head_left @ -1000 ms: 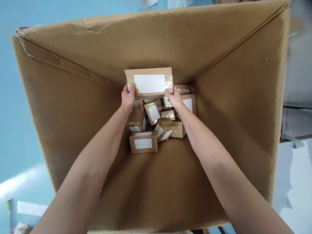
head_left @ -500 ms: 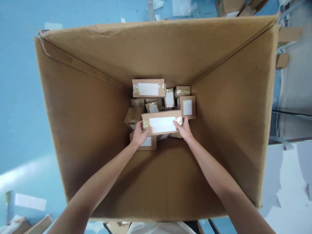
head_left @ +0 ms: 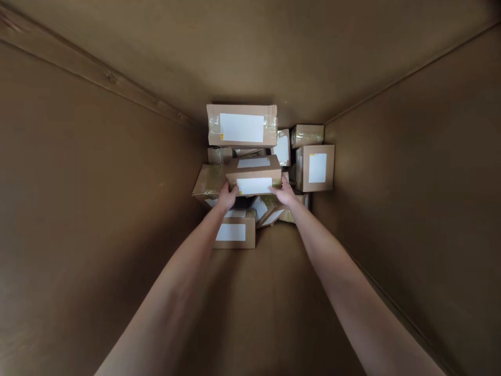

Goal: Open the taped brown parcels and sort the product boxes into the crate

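Between my two hands is a brown cardboard box (head_left: pixel 230 172) with white labels on two of its faces. My left hand (head_left: pixel 227 198) grips its left end, and my right hand (head_left: pixel 285 193) grips its right end, thumbs on the near face. The fingers behind the ends are mostly hidden. It sits over the pile deep inside a large carton (head_left: pixel 250 62); whether it touches the boxes below I cannot tell. Just beyond it lies a long taped box (head_left: pixel 241 108) with a white label.
A labelled box (head_left: pixel 329 167) stands at the right, with a smaller taped box (head_left: pixel 307 136) behind it. Another labelled box (head_left: pixel 250 237) is nearest me, and a tilted box (head_left: pixel 209 180) lies at the left. High carton walls surround the pile.
My view has moved down into the carton, so its rim and the floor outside are out of sight. Both hands have lowered the held box deeper, and its top face now shows.
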Demonstrator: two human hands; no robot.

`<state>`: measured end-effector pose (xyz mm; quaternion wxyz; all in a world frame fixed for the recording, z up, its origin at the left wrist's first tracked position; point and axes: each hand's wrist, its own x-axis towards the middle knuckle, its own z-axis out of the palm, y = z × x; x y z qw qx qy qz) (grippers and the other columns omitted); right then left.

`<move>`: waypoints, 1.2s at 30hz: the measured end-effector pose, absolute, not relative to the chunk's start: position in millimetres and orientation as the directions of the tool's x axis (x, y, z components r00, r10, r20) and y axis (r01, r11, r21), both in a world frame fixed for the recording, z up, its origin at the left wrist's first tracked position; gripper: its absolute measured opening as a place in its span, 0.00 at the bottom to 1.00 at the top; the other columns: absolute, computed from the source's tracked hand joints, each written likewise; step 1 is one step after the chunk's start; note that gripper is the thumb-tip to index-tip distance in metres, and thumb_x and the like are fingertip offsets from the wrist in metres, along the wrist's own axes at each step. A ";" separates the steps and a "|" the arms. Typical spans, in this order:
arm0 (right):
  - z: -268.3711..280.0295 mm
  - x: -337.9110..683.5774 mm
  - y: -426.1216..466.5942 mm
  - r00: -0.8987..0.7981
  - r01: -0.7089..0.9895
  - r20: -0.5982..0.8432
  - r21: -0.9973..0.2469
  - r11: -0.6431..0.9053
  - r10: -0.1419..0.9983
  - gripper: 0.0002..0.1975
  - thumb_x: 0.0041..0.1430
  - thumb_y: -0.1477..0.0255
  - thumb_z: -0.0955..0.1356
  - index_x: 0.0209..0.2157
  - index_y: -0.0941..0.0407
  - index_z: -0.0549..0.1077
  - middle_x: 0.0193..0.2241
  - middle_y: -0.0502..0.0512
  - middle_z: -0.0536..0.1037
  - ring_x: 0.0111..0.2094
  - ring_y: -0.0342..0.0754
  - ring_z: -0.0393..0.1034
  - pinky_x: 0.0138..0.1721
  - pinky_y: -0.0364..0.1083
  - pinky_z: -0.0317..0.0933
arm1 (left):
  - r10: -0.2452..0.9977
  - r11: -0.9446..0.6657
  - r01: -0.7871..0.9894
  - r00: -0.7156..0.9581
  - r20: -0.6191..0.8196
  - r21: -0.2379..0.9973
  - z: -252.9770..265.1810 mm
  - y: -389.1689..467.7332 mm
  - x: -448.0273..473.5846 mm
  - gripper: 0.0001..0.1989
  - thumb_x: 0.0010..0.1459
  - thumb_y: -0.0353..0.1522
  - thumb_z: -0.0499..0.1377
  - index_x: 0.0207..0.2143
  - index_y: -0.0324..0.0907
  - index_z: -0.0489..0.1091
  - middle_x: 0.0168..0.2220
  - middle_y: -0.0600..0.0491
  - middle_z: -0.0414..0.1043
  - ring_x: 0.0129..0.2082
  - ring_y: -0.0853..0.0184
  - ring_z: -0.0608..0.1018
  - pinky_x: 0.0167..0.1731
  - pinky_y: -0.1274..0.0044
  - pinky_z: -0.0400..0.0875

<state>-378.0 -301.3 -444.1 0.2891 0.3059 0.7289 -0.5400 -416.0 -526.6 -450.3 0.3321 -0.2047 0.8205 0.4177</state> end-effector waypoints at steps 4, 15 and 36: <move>-461.4 -383.2 -298.0 -0.580 0.808 -0.794 -0.532 0.255 0.183 0.36 0.55 0.59 0.67 0.62 0.51 0.52 0.55 0.56 0.69 0.54 0.49 0.66 0.58 0.51 0.57 | -0.082 0.610 -0.603 -0.693 -0.716 0.514 -462.8 -529.2 -420.5 0.23 0.58 0.36 0.56 0.55 0.39 0.62 0.51 0.45 0.71 0.51 0.61 0.73 0.53 0.71 0.64; -460.8 -379.0 -278.6 -0.508 0.852 -0.855 -0.481 0.210 0.102 0.32 0.56 0.54 0.64 0.58 0.55 0.61 0.56 0.59 0.69 0.50 0.52 0.70 0.46 0.50 0.69 | 0.077 0.963 -0.068 -0.857 -0.509 0.261 -419.4 -524.5 -416.9 0.30 0.59 0.32 0.51 0.64 0.45 0.50 0.64 0.39 0.51 0.59 0.46 0.62 0.54 0.57 0.59; -476.7 -329.9 -172.3 -0.718 0.597 -0.548 -0.168 0.784 0.429 0.41 0.58 0.66 0.61 0.66 0.48 0.32 0.67 0.61 0.43 0.64 0.65 0.45 0.55 0.68 0.54 | 0.245 0.946 0.087 -0.822 -0.514 0.312 -433.8 -510.7 -413.1 0.37 0.57 0.38 0.54 0.66 0.44 0.44 0.69 0.45 0.33 0.67 0.46 0.40 0.60 0.49 0.32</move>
